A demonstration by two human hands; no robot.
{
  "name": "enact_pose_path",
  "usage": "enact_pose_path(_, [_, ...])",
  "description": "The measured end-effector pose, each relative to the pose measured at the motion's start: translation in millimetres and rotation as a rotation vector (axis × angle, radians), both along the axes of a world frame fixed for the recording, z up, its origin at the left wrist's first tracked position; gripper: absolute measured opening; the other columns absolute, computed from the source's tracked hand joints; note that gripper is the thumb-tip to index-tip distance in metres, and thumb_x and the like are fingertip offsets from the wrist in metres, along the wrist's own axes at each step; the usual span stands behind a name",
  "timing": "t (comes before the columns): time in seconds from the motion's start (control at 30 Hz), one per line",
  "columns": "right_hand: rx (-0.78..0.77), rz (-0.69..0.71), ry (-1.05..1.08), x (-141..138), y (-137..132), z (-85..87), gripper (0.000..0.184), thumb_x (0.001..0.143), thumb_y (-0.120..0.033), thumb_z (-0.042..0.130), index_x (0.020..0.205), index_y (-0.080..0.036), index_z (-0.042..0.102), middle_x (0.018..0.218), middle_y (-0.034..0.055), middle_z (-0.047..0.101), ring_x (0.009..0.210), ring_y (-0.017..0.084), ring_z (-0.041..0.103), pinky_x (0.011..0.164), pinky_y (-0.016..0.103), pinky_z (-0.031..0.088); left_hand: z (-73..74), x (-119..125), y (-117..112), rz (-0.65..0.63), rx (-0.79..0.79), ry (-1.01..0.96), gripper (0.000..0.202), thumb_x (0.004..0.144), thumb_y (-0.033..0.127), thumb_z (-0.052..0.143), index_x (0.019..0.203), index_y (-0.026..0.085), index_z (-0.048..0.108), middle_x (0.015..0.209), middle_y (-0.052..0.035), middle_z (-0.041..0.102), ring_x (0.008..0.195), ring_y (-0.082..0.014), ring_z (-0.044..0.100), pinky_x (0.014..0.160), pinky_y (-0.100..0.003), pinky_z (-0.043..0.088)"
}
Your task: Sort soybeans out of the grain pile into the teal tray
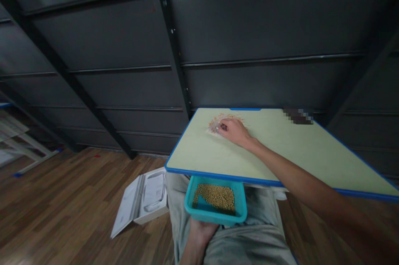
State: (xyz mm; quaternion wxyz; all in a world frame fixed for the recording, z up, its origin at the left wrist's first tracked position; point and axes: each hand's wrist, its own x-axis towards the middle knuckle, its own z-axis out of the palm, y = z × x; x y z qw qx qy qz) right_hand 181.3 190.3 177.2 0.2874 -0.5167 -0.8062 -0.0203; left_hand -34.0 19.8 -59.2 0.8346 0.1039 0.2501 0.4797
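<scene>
My right hand (234, 130) reaches across a pale green table with a blue edge (218, 172) and rests on a small heap of tan beans (215, 122) near the far left corner, fingers curled over the heap. My left hand (202, 229) is below the table's near edge over my lap, holding up a teal tray (240, 213) from underneath. The tray holds a layer of yellowish beans (215, 196). The left hand's fingers are hidden under the tray.
An open white box (141, 200) lies on the wooden floor at my left. A dark panelled wall (249, 48) with metal beams stands behind the table. A blurred dark object (298, 115) sits at the table's far right edge.
</scene>
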Motion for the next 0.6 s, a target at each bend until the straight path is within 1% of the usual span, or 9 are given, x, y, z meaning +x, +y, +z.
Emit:
enact_pose_path(0.07, [0.055, -0.007, 0.046, 4, 3, -1.1, 0.019, 0.101, -0.022, 0.057, 0.095, -0.017, 0.074, 0.099, 0.0111, 0.076, 0.088, 0.023, 0.065, 0.078, 0.033, 0.042, -2.5, 0, 1, 0.013, -0.012, -0.001, 0.028, 0.091, 0.042, 0.057, 0.1, 0.036, 0.084, 0.113, 0.0014, 0.085, 0.139, -0.0324, 0.061, 0.125, -0.054, 0.039])
enact_pose_path(0.13, [0.1, 0.002, 0.074, 7, 6, -4.3, 0.022, 0.104, -0.021, 0.053, 0.104, -0.015, 0.074, 0.108, 0.0131, 0.076, 0.097, 0.024, 0.065, 0.085, 0.033, 0.044, -4.0, 1, 2, 0.022, -0.026, -0.001, 0.03, 0.091, 0.041, 0.055, 0.103, 0.038, 0.083, 0.111, 0.0014, 0.085, 0.139, -0.0318, 0.061, 0.124, -0.055, 0.04])
enact_pose_path(0.23, [0.109, 0.031, 0.057, 10, 12, -12.0, 0.024, 0.106, -0.022, 0.051, 0.11, -0.016, 0.074, 0.113, 0.0137, 0.075, 0.105, 0.025, 0.065, 0.093, 0.035, 0.045, -3.7, 2, 2, 0.003, -0.018, -0.001, 0.03, 0.091, 0.043, 0.056, 0.105, 0.039, 0.082, 0.111, 0.0018, 0.085, 0.141, -0.0313, 0.06, 0.124, -0.056, 0.039])
enact_pose_path(0.33, [0.095, 0.054, 0.028, 11, 17, -19.4, 0.025, 0.107, -0.024, 0.052, 0.11, -0.017, 0.075, 0.113, 0.013, 0.075, 0.107, 0.026, 0.064, 0.095, 0.037, 0.045, -0.5, 2, 1, -0.011, 0.0, -0.003, 0.028, 0.089, 0.047, 0.061, 0.102, 0.038, 0.083, 0.118, 0.0019, 0.083, 0.143, -0.0315, 0.057, 0.125, -0.053, 0.038])
enact_pose_path(0.4, [0.087, 0.059, 0.026, 12, 19, -23.0, 0.027, 0.109, -0.027, 0.05, 0.111, -0.018, 0.075, 0.114, 0.013, 0.075, 0.107, 0.026, 0.064, 0.096, 0.038, 0.046, 2.3, 2, 1, -0.006, 0.006, 0.0, 0.03, 0.089, 0.049, 0.06, 0.106, 0.038, 0.083, 0.124, 0.0028, 0.081, 0.145, -0.0311, 0.056, 0.125, -0.051, 0.038])
enact_pose_path(0.5, [0.067, 0.083, 0.035, 11, 20, -25.9, 0.029, 0.11, -0.028, 0.049, 0.115, -0.018, 0.075, 0.116, 0.0128, 0.075, 0.109, 0.026, 0.064, 0.097, 0.038, 0.046, 6.0, 3, 0, -0.002, 0.01, 0.002, 0.035, 0.094, 0.05, 0.055, 0.115, 0.038, 0.08, 0.133, 0.0029, 0.078, 0.145, -0.0304, 0.055, 0.124, -0.051, 0.039])
enact_pose_path(0.6, [0.043, 0.124, 0.051, 10, 18, -26.3, 0.028, 0.11, -0.027, 0.049, 0.118, -0.019, 0.075, 0.118, 0.0116, 0.075, 0.111, 0.025, 0.064, 0.098, 0.037, 0.046, 8.8, 4, 0, -0.011, 0.01, 0.005, 0.035, 0.094, 0.049, 0.055, 0.116, 0.037, 0.08, 0.133, 0.002, 0.078, 0.144, -0.0307, 0.056, 0.124, -0.051, 0.038])
